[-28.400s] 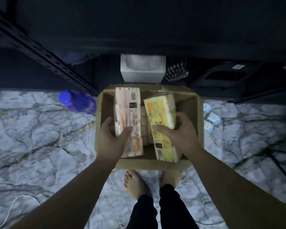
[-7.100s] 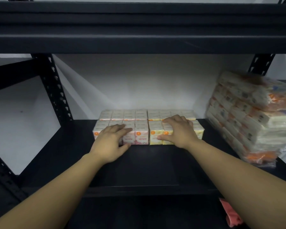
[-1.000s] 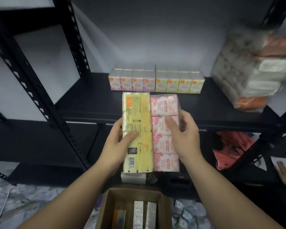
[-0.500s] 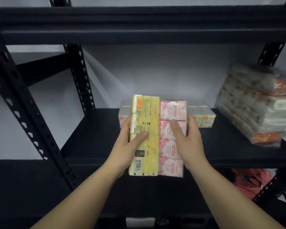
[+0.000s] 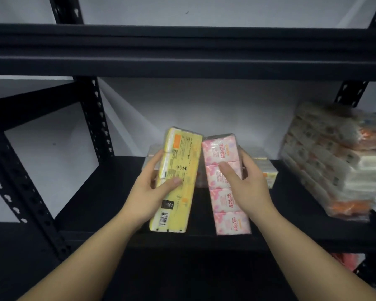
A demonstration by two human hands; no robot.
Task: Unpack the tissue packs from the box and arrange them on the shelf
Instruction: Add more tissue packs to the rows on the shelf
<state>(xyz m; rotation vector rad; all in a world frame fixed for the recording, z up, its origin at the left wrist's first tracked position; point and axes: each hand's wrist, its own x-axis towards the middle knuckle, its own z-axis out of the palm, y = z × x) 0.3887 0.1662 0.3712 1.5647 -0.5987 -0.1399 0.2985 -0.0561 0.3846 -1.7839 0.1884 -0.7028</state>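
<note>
The head camera looked at a black metal shelf [image 5: 109, 192] against a pale wall. The left hand [image 5: 149, 192] gripped a long yellow tissue pack [image 5: 178, 181], thumb across its printed face and fingers behind its left edge. This pack was wrapped in clear plastic, with small black print, an orange patch near the top and a barcode near the bottom; it leaned with its top to the left. The right hand [image 5: 245, 185] gripped a pink tissue pack [image 5: 225, 185] of four small bundles in a row, white with pink flowers and red lettering, thumb on its front and fingers behind its right edge. Both packs were held just above the near part of the shelf, close together at the top and apart at the bottom. Behind them, farther back on the shelf, a row of small packs [image 5: 267, 172] was partly hidden. At the right end lay a slanted stack of bigger wrapped packs [image 5: 334, 161], blurred.
</note>
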